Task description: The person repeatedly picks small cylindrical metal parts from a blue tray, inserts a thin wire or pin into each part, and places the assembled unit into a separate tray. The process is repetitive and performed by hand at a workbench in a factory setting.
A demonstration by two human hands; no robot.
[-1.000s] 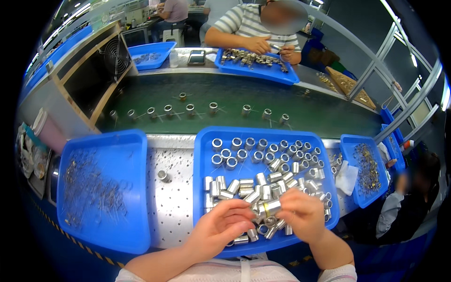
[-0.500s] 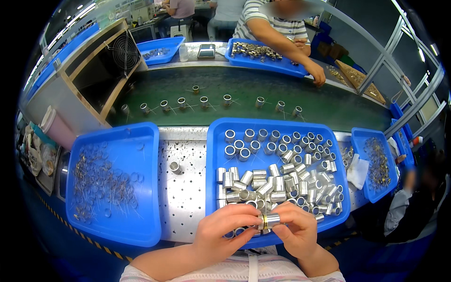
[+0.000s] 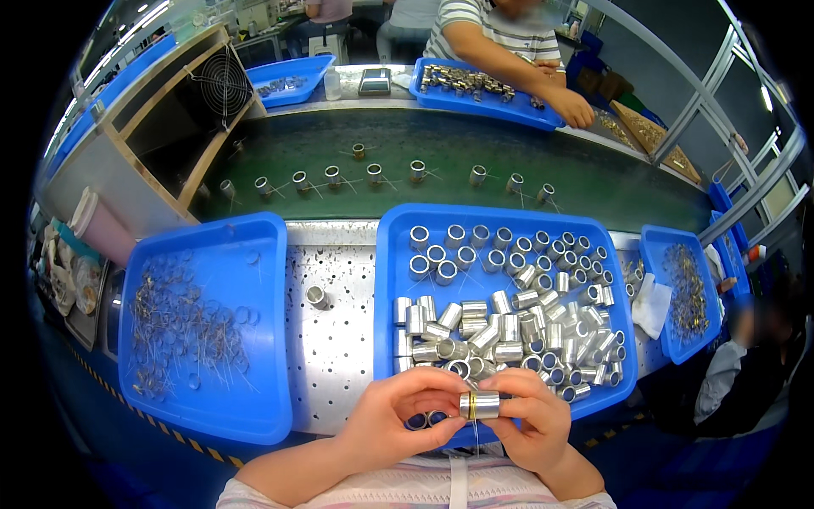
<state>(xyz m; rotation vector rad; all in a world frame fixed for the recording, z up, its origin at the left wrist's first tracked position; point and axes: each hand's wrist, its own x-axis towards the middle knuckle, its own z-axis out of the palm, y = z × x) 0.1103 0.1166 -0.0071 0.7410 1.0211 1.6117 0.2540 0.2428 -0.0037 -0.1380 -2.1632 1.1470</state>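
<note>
My two hands hold one short, shiny metal tube [image 3: 485,405] sideways over the front edge of the middle blue tray [image 3: 383,339]. A yellowish band circles the tube, and thin wires hang below it. The fingers and thumb of my left hand [image 3: 394,416] pinch the tube's left end. On its right end close the fingertips of my right hand [image 3: 540,420]. Inside the tray, many similar metal tubes [image 3: 509,328] lie jumbled, while several at the back stand upright. Another tube [image 3: 317,297] stands alone on the perforated metal table [image 3: 331,365] to the left.
A left blue tray [image 3: 264,373] holds thin wire rings with tails. Beyond runs a green belt [image 3: 458,131] carrying upright tubes [image 3: 374,175] with wires. A fan-fitted box [image 3: 222,85] stands far left. Across the belt, a person's hand [image 3: 573,109] is beside a tray of parts [image 3: 471,82].
The tube between my hands has turned slightly, and its hanging wires now show. My right fingers have shifted on its end. The whole view has moved a little.
</note>
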